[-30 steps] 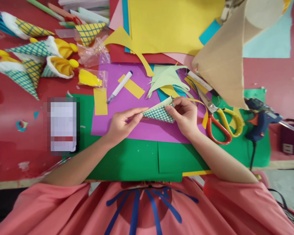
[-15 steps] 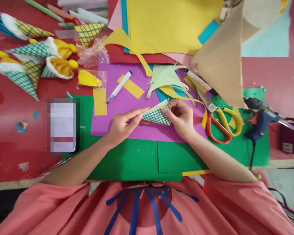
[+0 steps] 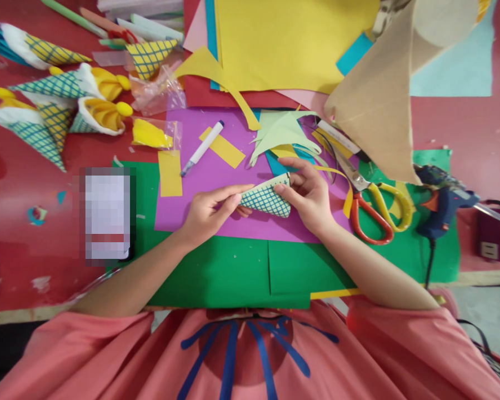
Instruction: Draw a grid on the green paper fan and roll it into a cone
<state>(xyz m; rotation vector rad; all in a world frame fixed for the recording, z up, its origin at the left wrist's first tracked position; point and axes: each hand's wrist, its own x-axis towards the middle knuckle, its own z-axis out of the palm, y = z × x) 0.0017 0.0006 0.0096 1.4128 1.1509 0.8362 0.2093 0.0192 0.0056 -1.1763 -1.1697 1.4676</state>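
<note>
A pale green paper cone (image 3: 267,200) with a blue criss-cross grid is held in front of me, above the purple sheet (image 3: 173,214). My left hand (image 3: 211,215) pinches its pointed end between thumb and fingers. At the wide end, my right hand (image 3: 306,197) grips the rim, thumb on the gridded face, with the index finger lifted away. A capped white marker (image 3: 203,148) lies beyond my left hand across a yellow paper strip (image 3: 229,153). Pale green offcuts (image 3: 285,133) lie just past my right hand.
Scissors (image 3: 373,205) with red and yellow handles and a blue glue gun (image 3: 437,214) lie at the right. Finished paper cones (image 3: 45,125) cluster at the left, with a phone-like blurred object (image 3: 108,216) nearer. Yellow sheets (image 3: 295,44) lie at the back, beside a brown cone (image 3: 379,94).
The cone has turned slightly, so more of its gridded face shows. My right index finger has lifted off its rim. The left hand has barely moved.
</note>
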